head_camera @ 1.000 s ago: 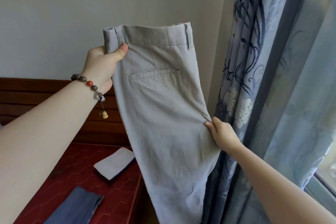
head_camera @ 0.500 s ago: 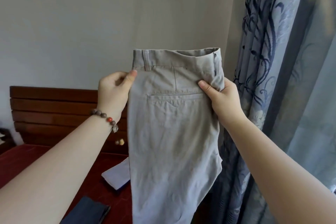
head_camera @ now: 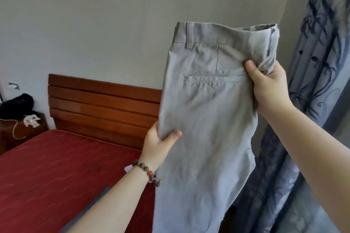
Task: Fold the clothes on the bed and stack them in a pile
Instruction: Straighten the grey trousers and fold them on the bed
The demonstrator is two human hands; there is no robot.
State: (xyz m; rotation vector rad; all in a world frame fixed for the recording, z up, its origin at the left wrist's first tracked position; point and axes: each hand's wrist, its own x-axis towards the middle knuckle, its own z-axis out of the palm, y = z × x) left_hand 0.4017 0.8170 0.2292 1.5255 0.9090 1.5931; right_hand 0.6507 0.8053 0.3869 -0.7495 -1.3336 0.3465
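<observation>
Above the red bed [head_camera: 56,166], grey trousers [head_camera: 206,119] are gripped: waistband edge by right hand [head_camera: 269,89], left side edge by left hand [head_camera: 159,145].

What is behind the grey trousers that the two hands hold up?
Behind the grey trousers show the wall, the wooden headboard and the blue patterned curtain. The cloth covers the headboard's right end and the curtain's lower left part.

trousers [head_camera: 204,119]: we see plain light grey
mattress [head_camera: 56,172]: we've got deep red, faint lighter dashes
headboard [head_camera: 102,104]: reddish-brown wood
curtain [head_camera: 318,62]: grey-blue, dark navy swirls
wall [head_camera: 94,24]: pale grey
</observation>
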